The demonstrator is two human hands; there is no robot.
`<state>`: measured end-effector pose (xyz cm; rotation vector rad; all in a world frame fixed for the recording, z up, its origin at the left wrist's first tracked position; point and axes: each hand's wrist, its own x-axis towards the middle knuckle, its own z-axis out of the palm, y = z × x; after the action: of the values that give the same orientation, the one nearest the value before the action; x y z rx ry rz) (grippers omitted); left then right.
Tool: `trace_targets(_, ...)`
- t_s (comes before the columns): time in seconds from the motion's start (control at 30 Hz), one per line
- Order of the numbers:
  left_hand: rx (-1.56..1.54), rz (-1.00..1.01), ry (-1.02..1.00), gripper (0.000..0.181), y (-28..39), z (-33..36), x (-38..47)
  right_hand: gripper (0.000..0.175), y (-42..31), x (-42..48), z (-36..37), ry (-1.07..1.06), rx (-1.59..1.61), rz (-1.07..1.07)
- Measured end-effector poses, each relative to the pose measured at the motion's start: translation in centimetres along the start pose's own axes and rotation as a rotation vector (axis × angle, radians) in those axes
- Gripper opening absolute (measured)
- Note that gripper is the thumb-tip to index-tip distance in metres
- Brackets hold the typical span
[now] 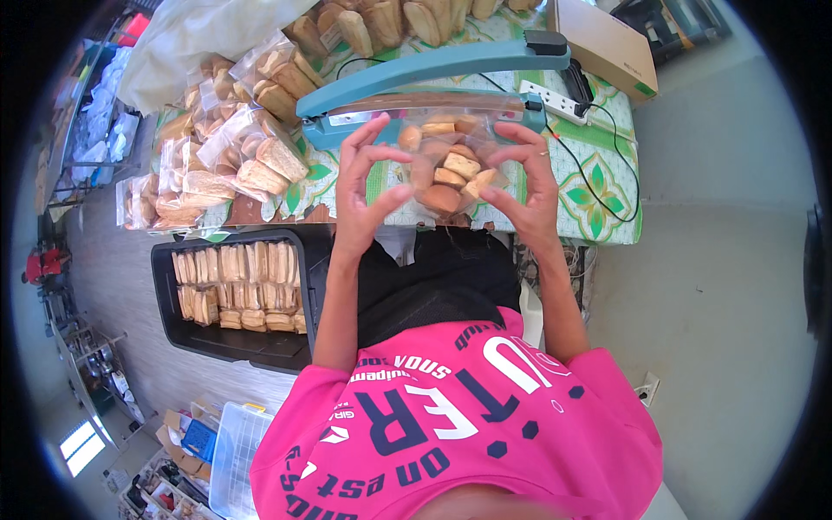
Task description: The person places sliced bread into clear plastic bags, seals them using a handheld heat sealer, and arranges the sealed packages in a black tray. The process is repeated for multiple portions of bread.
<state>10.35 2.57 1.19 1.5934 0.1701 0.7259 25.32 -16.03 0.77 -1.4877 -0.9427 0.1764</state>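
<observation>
A clear plastic bag of small bread pieces (460,162) lies between my hands, before a teal impulse heat sealer (429,71). The sealer's arm is raised, and the top of the bag reaches its near edge. My left hand (367,179) pinches the bag's left side with thumb and fingers. On the opposite side, my right hand (530,175) grips the bag with its fingers curled. Browned buns and pale cut pieces show through the film. Whether the bag's mouth rests on the sealing strip is hard to tell.
Filled bags of sliced bread (240,156) crowd the table's left side. A black crate (240,344) below holds rows of bagged bread. Right of the sealer are a white power strip (552,102), a black cable (601,201) and a cardboard box (608,49). A floral tablecloth (598,188) covers the table.
</observation>
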Motion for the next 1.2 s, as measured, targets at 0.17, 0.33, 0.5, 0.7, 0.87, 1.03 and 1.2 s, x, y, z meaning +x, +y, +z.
trace_targets(0.17,0.295,0.004,0.022,0.024,1.3,2.1,1.3,0.008,-1.0,0.5,0.7,0.108,0.041,0.113)
trace_targets(0.33,0.234,-0.020,-0.025,0.018,1.1,1.7,2.4,0.010,0.0,1.7,0.9,0.105,0.012,0.008)
trace_targets(0.5,0.210,-0.038,-0.044,0.013,1.4,0.9,2.7,0.008,-0.1,3.3,0.3,0.006,0.128,0.062)
trace_targets(0.7,0.203,-0.033,-0.057,0.020,1.9,0.9,2.1,0.006,-1.3,3.1,-0.8,-0.089,0.008,-0.038)
trace_targets(0.87,0.247,-0.035,-0.097,0.025,1.3,1.9,2.8,0.012,-1.2,3.7,0.4,-0.117,0.046,0.072)
trace_targets(1.03,0.169,-0.062,-0.046,0.022,1.6,1.5,3.1,0.012,-1.0,4.1,0.0,-0.097,0.208,0.061)
trace_targets(1.2,0.267,-0.058,-0.019,0.017,1.4,1.2,2.7,0.012,-0.6,4.2,-1.0,-0.080,-0.011,-0.046)
